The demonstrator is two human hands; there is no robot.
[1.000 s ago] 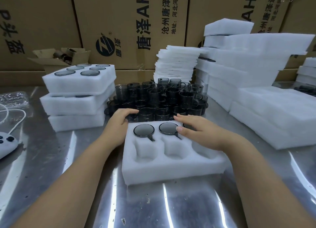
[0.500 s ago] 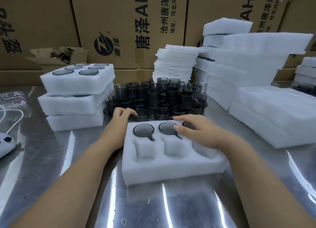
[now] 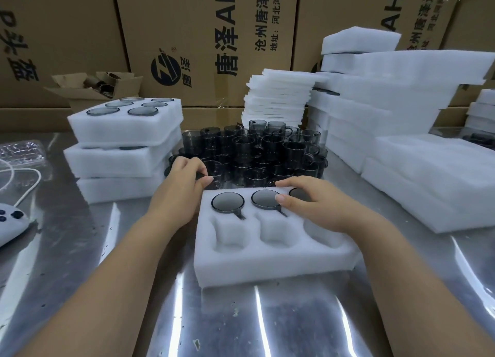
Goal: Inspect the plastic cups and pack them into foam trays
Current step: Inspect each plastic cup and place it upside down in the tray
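A white foam tray (image 3: 267,263) lies on the steel table in front of me. Its back row holds dark plastic cups upside down: one on the left (image 3: 227,202), one in the middle (image 3: 265,199), and a third (image 3: 298,193) mostly hidden under my right hand (image 3: 316,204). That hand lies spread over the third cup, thumb against the middle cup's rim. The three front pockets are empty. Behind the tray stands a pile of several dark cups (image 3: 254,153). My left hand (image 3: 182,187) reaches its near left edge, fingers and thumb curled on a cup there.
Three filled foam trays (image 3: 120,131) are stacked at the left. Foam sheets (image 3: 278,96) and stacks of foam trays (image 3: 428,182) stand at the back and right. Cardboard boxes (image 3: 203,35) wall the rear. A white device with a cable (image 3: 10,222) lies far left.
My left hand has slid forward off the tray's corner to the cup pile and curled its fingers on a cup. My right hand has stayed on the third cup.
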